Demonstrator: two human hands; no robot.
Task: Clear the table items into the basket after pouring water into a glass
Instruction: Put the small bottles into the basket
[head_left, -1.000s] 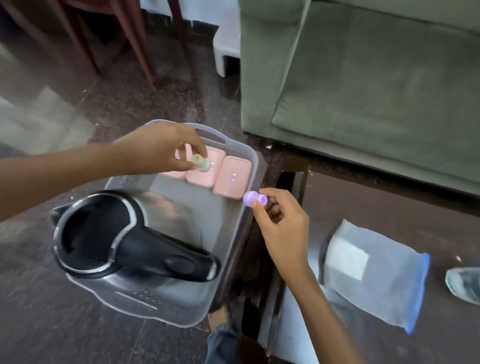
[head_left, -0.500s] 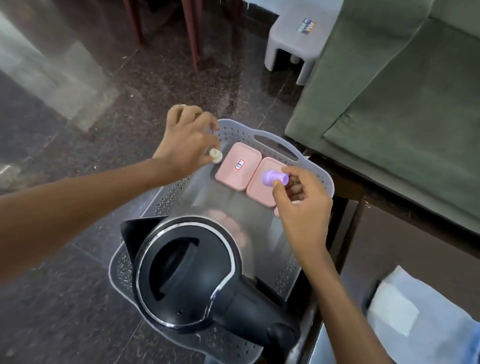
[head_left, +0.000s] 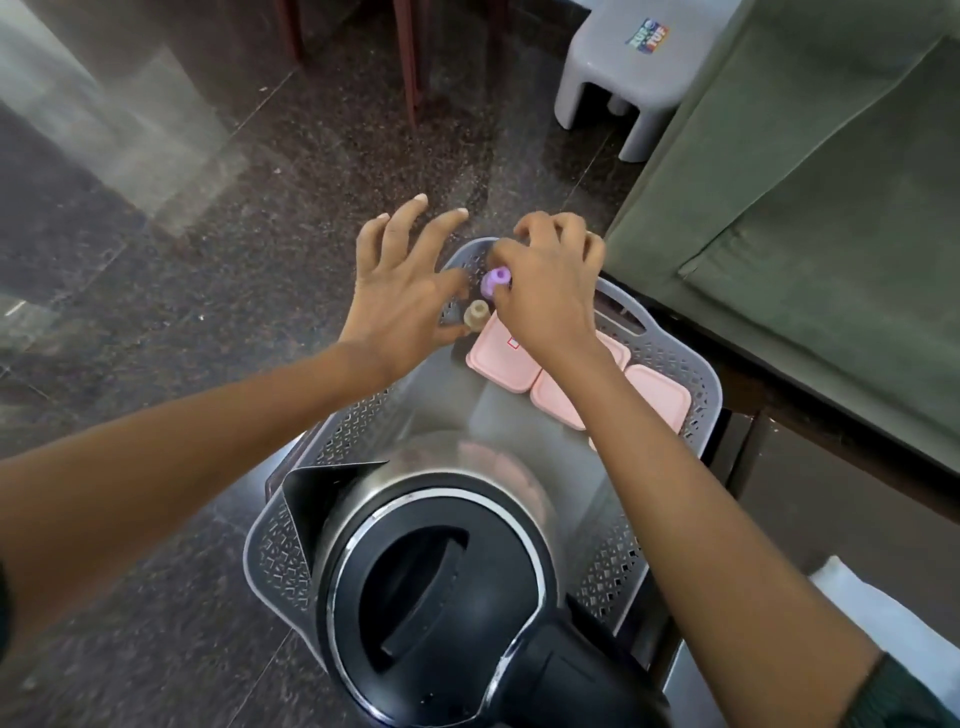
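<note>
A grey perforated basket stands on the dark floor beside the table. In it are a steel kettle with a black lid at the near end and three pink lidded boxes at the far end. My right hand pinches a small purple piece over the basket's far corner. My left hand has its fingers spread, and a small cream piece sits just beside its thumb, inside the basket next to a pink box.
A green sofa fills the right side and a grey plastic stool stands behind the basket. The dark table edge runs along the right, with a white pouch on it. Red chair legs rise at the top.
Both hands moved to the basket's far corner. My left hand spread its fingers and let go of the cream piece. My right hand carried the purple piece from the table side over the basket.
</note>
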